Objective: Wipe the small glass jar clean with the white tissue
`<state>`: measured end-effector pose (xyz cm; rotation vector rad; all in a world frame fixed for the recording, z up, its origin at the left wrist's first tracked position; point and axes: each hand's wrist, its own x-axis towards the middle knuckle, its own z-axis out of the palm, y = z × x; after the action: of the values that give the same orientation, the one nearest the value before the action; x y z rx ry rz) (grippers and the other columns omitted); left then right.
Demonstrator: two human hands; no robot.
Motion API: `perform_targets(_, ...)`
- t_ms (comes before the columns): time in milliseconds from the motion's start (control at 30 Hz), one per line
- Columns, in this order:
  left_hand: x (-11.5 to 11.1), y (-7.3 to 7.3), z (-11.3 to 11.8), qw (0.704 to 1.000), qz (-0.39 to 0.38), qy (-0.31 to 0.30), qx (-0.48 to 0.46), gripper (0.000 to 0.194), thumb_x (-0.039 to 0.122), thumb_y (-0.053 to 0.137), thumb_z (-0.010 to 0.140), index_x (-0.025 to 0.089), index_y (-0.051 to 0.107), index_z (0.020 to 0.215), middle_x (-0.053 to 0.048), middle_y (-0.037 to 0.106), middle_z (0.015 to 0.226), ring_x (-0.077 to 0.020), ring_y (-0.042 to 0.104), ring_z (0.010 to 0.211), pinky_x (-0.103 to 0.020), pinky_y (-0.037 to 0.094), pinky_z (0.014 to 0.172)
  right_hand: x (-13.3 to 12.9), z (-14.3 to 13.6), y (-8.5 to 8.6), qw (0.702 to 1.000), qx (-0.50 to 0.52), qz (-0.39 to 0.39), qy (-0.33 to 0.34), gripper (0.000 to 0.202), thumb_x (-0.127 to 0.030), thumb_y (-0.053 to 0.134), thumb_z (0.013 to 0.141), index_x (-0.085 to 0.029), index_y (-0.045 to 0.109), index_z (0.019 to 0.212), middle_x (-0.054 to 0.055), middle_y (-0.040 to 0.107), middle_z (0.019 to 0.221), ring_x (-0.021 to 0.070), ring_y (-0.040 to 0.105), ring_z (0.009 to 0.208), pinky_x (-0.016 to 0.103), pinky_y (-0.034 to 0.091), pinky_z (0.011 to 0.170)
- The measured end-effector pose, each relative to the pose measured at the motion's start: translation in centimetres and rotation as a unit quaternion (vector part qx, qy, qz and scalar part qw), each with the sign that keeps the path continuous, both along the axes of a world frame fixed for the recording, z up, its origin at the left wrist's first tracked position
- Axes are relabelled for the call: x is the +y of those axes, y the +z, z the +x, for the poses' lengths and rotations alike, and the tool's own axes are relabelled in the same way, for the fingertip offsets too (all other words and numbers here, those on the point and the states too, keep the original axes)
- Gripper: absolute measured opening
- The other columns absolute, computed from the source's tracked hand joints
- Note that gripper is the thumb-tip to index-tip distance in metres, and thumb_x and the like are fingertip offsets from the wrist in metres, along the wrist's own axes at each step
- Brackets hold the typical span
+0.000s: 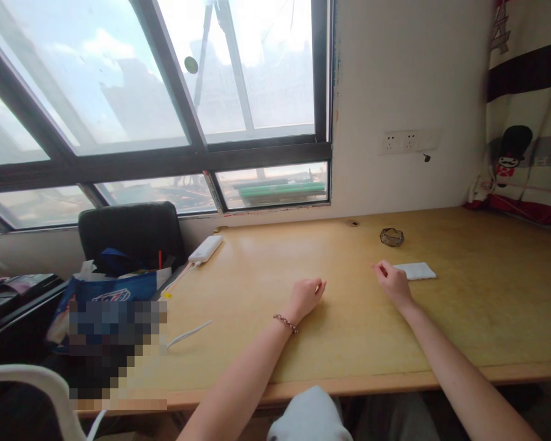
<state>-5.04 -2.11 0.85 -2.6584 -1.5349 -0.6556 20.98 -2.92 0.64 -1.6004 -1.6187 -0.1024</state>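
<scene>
My left hand (pixel 307 296) rests on the yellowish tabletop near the middle, fingers curled into a loose fist, with a beaded bracelet (pixel 286 323) round the wrist. Nothing shows in its curled fingers. To the right, my right hand (pixel 393 285) is also closed, with the fingers bent in and one fingertip poking out to the left; no object shows in it. Just behind and to the right of that hand lies a small white folded tissue or packet (pixel 417 271), partly covered by the hand. Farther back stands a dark, see-through glass ashtray (pixel 392 237).
A white power bank (pixel 206 249) with a cable lies at the table's left edge. A loose white cable end (pixel 189 334) sits nearer. Left of the table are a black chair (pixel 131 229) and a blue bag (pixel 114 300). A wall with sockets (pixel 400 142) and a window stand behind.
</scene>
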Motion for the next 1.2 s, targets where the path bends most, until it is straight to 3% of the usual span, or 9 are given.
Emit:
perform_targets(267,-0.02,0.14,0.07,1.000,-0.005,0.005,0.004,0.043,0.039,0.027,0.087,0.017,0.058,0.066,-0.005,0.059,0.057,-0.0126,0.051,0.052,-0.022,0.028,0.049,0.05,0.10,0.06,1.000,-0.025,0.009,-0.006,0.043,-0.044,0.034,0.084,-0.018,0.042,0.050,-0.001,0.041,0.043,0.0095,0.032,0.042,0.023,0.022,0.047)
perform_targets(633,0.06,-0.19,0.06,1.000,0.016,0.005,0.004,0.044,0.038,0.027,0.087,0.017,0.058,0.066,-0.005,0.059,0.056,-0.0125,0.050,0.050,-0.023,0.024,0.048,0.08,0.21,0.04,0.999,0.029,0.033,-0.007,0.026,-0.042,0.043,0.080,-0.019,0.052,0.074,-0.005,0.041,0.045,0.0106,0.039,0.041,0.022,0.025,0.048)
perform_targets(867,0.05,-0.13,-0.03,1.000,0.021,0.000,0.002,0.043,0.038,0.028,0.087,0.017,0.058,0.065,-0.005,0.059,0.056,-0.0126,0.050,0.050,-0.023,0.024,0.048,-0.12,0.10,0.23,0.999,0.008,0.032,-0.007,0.037,-0.042,0.038,0.083,-0.018,0.040,0.054,-0.004,0.037,0.044,0.0087,0.032,0.042,0.022,0.022,0.048)
perform_targets(1200,0.10,-0.24,-0.03,1.000,0.029,0.003,0.002,0.042,0.037,0.030,0.086,0.017,0.060,0.065,-0.005,0.060,0.056,-0.0120,0.049,0.049,-0.023,0.024,0.048,-0.19,0.21,0.36,0.999,-0.001,0.052,-0.016,0.045,-0.039,0.039,0.081,-0.017,0.031,0.043,-0.005,0.028,0.041,0.0079,0.023,0.043,0.026,0.017,0.047)
